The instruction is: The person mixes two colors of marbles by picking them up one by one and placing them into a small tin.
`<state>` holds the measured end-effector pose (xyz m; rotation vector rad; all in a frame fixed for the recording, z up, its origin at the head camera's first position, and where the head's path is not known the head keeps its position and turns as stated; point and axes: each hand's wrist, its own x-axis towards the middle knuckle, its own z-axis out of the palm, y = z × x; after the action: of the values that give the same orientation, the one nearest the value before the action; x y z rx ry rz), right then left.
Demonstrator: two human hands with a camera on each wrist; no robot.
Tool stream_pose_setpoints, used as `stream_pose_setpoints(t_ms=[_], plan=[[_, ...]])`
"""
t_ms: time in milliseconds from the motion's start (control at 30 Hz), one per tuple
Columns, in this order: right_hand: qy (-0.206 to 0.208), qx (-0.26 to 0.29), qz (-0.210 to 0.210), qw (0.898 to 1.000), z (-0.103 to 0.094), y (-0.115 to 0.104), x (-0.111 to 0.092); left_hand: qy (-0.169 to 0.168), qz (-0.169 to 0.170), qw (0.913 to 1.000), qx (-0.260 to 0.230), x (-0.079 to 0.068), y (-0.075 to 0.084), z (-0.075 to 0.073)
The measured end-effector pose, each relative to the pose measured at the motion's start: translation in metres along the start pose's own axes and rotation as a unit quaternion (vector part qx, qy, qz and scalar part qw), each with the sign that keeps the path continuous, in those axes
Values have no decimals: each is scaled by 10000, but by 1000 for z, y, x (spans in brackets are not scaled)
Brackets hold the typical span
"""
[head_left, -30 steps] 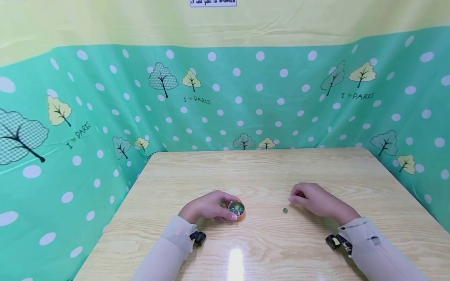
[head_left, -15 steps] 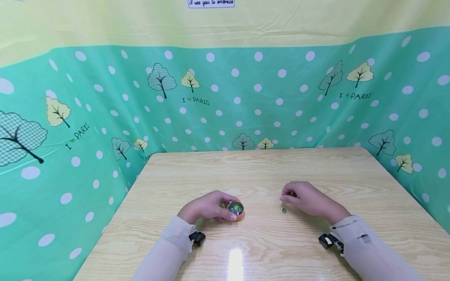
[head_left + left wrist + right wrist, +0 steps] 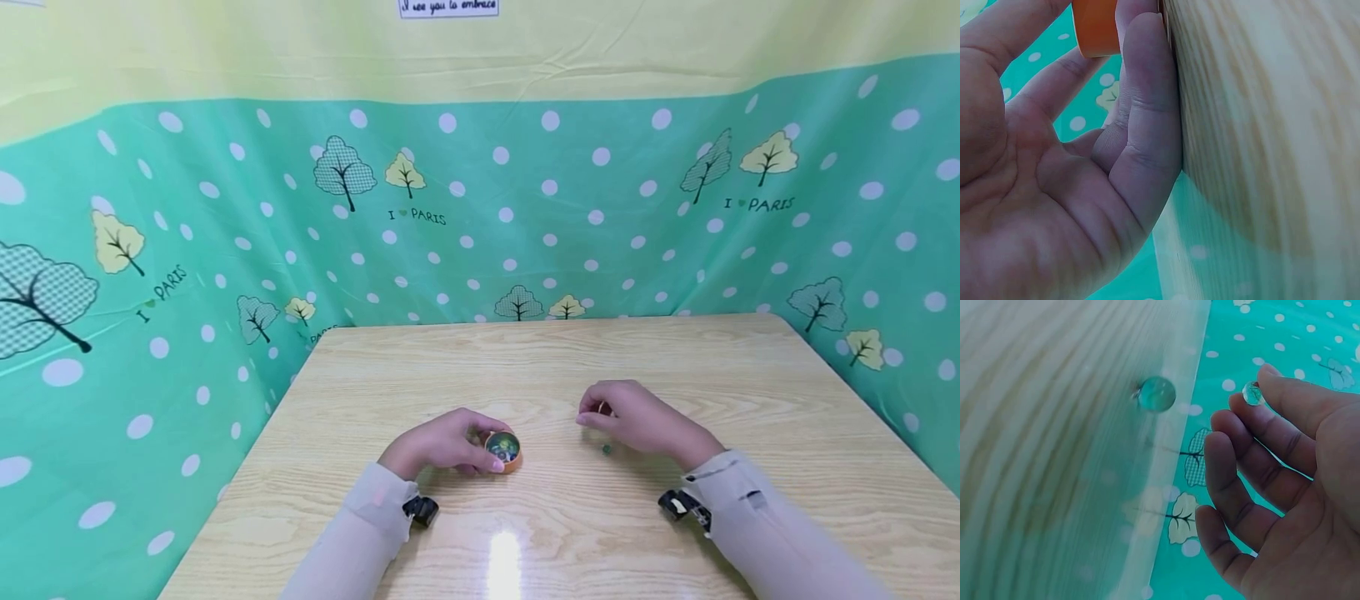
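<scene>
My left hand (image 3: 450, 440) grips a small round orange container (image 3: 513, 467) that stands on the table, thumb and fingers around its side. Several glass marbles lie inside, seen from above. In the left wrist view only part of the orange wall (image 3: 1097, 31) shows at the top, and the little-finger side of the hand rests on the wood. Between thumb and index fingertip, my right hand (image 3: 637, 417) pinches a clear glass marble (image 3: 1252, 394), raised off the table. A second, greenish marble (image 3: 607, 449) lies on the table just below and in front of that hand.
The light wooden table (image 3: 420, 367) reaches back to a green polka-dot cloth (image 3: 525, 208) hanging behind and on both sides. A bright light reflection (image 3: 503, 567) lies on the near part of the wood.
My right hand has moved left toward the container, passing over the marble that lies on the table. The left hand and container stay in place.
</scene>
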<state>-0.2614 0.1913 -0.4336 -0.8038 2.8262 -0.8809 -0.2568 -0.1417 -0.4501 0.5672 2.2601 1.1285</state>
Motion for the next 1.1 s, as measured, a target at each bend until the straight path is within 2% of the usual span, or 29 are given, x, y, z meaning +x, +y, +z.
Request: stream_pose_setpoints(t_ms=[567,1100], plan=[[-85,71,-174,9998,8,-24,14,-105,134,9998,90,0,1,-1],[-163,68,-323,9993,16,-41,25,-74,50,9999,50,1,0,-2]])
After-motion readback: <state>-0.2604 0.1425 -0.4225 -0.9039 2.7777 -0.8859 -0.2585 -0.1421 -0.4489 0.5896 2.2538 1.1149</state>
